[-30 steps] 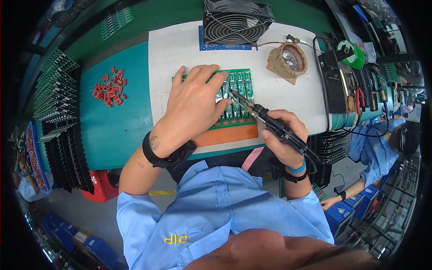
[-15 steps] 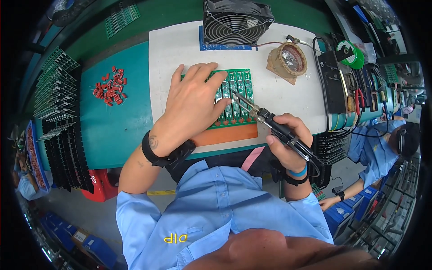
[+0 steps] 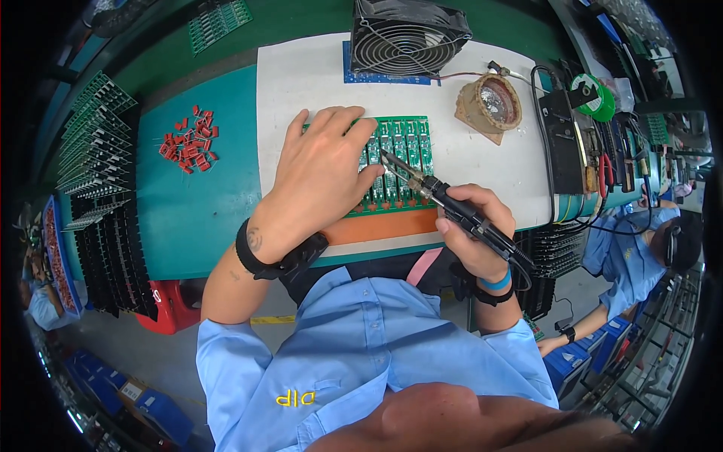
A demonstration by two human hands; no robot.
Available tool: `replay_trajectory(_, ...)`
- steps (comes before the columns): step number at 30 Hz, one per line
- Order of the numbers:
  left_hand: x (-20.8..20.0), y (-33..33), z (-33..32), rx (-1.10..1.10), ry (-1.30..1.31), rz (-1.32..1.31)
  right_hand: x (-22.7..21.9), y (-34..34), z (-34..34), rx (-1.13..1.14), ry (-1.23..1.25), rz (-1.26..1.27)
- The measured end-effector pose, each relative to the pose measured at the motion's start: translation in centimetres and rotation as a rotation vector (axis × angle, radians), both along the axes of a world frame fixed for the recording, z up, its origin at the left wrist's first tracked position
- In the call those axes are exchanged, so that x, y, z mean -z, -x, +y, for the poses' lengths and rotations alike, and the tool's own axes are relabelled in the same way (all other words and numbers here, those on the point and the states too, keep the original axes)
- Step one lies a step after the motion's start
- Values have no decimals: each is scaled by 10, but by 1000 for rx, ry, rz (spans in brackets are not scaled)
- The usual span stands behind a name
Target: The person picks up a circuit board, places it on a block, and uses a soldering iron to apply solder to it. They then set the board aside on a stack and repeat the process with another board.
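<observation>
Board (image 3: 407,162) lies on the worktop (image 3: 192,233) before the fan (image 3: 407,47), left hand (image 3: 320,162) with fingers spread over it, presumably for steadiness, right hand (image 3: 482,239) with fingers closed round the iron (image 3: 468,217), apparently for tip control.

Single head-worn fisheye view, downward from close above the workbench (image 3: 177,233).

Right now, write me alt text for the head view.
A person's left hand rests on a green circuit-board panel while the right hand holds a black soldering tool, its tip at the panel. Beyond stands a black fan; red components lie to the left and a round brown pot sits to the right.
</observation>
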State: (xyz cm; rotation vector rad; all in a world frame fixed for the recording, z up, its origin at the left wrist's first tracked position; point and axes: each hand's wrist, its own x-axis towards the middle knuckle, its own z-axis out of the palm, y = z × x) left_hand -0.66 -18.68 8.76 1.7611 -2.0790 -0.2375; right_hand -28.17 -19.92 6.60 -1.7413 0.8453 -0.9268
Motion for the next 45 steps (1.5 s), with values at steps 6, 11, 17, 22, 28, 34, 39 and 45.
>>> replay_trajectory(6,1,0,1,3,9,17,-1,-2,-2,-27,45,34)
replay_trajectory(11,3,0,0,-4,15,14,-4,-3,-2,-32,31,47)
replay_trajectory(17,3,1,-1,-1,12,30,-4,-1,-1,-19,34,47)
replay_trajectory(22,4,-1,-3,0,22,33,-10,4,2,17,81,21)
replay_trajectory(28,-1,-3,1,-7,-16,31,5,33,0,250,118,-39)
replay_trajectory(34,-3,1,-3,27,-9,24,37,37,-27,516,105,-166)
replay_trajectory(39,-27,-10,16,-16,142,43,46,38,-23,480,110,-279)
replay_trajectory(45,-87,-86,3,-192,-80,-8,43,38,-22,452,167,-249)
